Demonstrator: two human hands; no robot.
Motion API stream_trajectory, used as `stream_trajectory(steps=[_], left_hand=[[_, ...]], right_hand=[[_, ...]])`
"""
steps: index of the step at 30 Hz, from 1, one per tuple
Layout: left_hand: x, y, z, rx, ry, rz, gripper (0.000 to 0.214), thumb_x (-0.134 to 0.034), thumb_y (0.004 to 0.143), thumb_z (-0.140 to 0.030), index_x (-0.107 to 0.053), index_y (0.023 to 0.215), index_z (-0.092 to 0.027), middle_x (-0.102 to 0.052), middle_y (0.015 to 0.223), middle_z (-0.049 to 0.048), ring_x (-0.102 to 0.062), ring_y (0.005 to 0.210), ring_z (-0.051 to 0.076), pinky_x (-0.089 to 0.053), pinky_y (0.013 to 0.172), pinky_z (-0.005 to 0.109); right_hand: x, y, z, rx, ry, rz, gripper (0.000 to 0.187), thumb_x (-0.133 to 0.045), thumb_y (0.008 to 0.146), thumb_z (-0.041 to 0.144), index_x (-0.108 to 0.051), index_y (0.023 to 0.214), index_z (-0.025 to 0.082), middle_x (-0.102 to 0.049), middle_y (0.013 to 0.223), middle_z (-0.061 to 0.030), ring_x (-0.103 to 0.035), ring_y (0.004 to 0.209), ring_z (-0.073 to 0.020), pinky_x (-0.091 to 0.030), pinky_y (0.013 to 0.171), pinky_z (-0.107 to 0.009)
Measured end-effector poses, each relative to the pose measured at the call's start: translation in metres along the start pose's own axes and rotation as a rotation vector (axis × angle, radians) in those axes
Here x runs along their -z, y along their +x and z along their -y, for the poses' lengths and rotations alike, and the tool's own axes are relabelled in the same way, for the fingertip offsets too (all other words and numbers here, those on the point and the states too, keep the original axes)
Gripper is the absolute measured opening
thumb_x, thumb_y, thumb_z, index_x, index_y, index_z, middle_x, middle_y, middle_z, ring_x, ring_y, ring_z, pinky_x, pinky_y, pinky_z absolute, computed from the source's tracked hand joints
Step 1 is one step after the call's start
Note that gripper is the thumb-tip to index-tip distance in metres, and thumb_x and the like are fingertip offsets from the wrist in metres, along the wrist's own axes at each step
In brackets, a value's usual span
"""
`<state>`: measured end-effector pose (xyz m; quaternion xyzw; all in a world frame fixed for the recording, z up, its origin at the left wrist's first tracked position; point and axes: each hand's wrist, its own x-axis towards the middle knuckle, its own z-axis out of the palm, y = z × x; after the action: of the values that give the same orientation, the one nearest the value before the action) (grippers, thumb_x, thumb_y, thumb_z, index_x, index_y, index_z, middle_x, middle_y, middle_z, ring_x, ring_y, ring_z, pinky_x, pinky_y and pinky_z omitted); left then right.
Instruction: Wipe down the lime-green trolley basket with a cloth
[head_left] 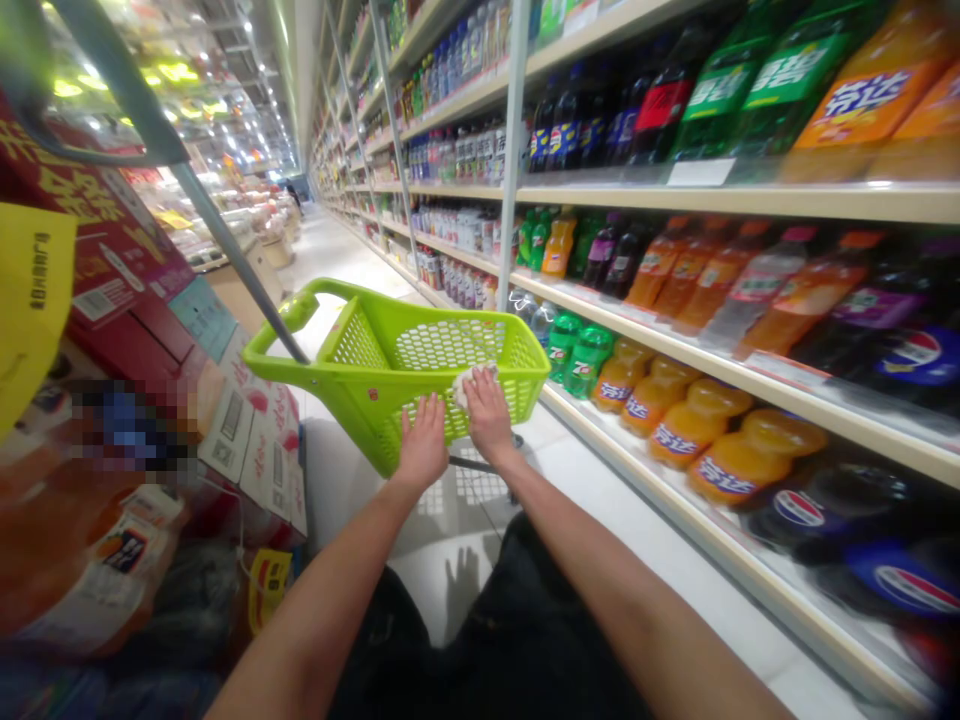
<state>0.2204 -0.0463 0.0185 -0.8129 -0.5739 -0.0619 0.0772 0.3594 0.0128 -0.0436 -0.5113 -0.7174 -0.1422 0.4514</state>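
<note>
A lime-green shopping basket cart (352,375) with perforated walls stands on the aisle floor in front of me. My right hand (485,405) presses a crumpled whitish cloth (460,392) against its near side, close to the rim. The fingers lie over the cloth and partly hide it. My left hand (424,440) is at the same wall, a little lower and to the left, its fingers stretched out and holding nothing. From the cart's left end a long grey handle bar (232,250) rises toward the upper left.
Shelves (750,200) of drink bottles line the right side, with orange soda bottles (679,430) on the bottom level. Stacked cartons (255,450) and yellow price tags (268,585) crowd the left. The tiled floor (337,460) runs ahead between them.
</note>
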Motion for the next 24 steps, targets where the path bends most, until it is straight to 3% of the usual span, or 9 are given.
stream_trajectory(steps=[3, 10, 18, 20, 24], left_hand=[[0.002, 0.007, -0.011, -0.031, -0.008, -0.001, 0.072, -0.04, 0.071, -0.013, -0.02, 0.14, -0.008, -0.013, 0.151, 0.0094, -0.009, 0.138, 0.024, -0.009, 0.11, 0.052], [-0.008, 0.009, -0.023, -0.082, 0.0, 0.032, 0.07, -0.037, 0.072, -0.012, -0.021, 0.14, -0.008, -0.014, 0.151, 0.0081, -0.008, 0.138, 0.023, -0.01, 0.11, 0.052], [0.0, 0.03, -0.044, -0.14, 0.021, 0.004, 0.069, -0.036, 0.072, -0.012, -0.021, 0.14, -0.007, -0.015, 0.15, 0.009, -0.01, 0.138, 0.024, -0.012, 0.11, 0.054], [0.003, 0.034, -0.053, -0.175, 0.026, -0.005, 0.069, -0.036, 0.073, -0.012, -0.021, 0.14, -0.007, -0.015, 0.15, 0.0091, -0.009, 0.138, 0.024, -0.012, 0.109, 0.054], [0.004, 0.035, -0.065, -0.22, 0.024, 0.008, 0.067, -0.036, 0.074, -0.013, -0.022, 0.139, -0.007, -0.015, 0.15, 0.0093, -0.01, 0.138, 0.024, -0.013, 0.109, 0.053]], right_hand=[[-0.003, -0.003, -0.011, -0.026, -0.005, 0.041, 0.045, -0.032, 0.086, 0.007, -0.047, 0.128, 0.014, -0.038, 0.14, -0.0127, -0.019, 0.136, -0.0218, -0.028, 0.105, -0.048], [-0.016, -0.064, -0.032, -0.086, -0.036, 0.164, 0.043, -0.033, 0.083, 0.003, -0.054, 0.119, 0.01, -0.048, 0.132, -0.016, -0.033, 0.13, -0.0234, -0.037, 0.099, -0.045], [0.018, -0.012, -0.054, -0.106, -0.021, -0.073, 0.046, -0.034, 0.084, 0.006, -0.046, 0.127, 0.013, -0.036, 0.141, -0.0127, -0.018, 0.136, -0.0211, -0.028, 0.106, -0.047], [0.016, -0.018, -0.064, -0.156, -0.034, -0.067, 0.045, -0.034, 0.083, 0.006, -0.047, 0.126, 0.012, -0.036, 0.141, -0.014, -0.019, 0.136, -0.0218, -0.029, 0.105, -0.048], [0.003, -0.055, -0.079, -0.223, -0.028, 0.06, 0.043, -0.035, 0.08, 0.002, -0.053, 0.119, 0.008, -0.043, 0.135, -0.0183, -0.026, 0.133, -0.0232, -0.034, 0.103, -0.047]])
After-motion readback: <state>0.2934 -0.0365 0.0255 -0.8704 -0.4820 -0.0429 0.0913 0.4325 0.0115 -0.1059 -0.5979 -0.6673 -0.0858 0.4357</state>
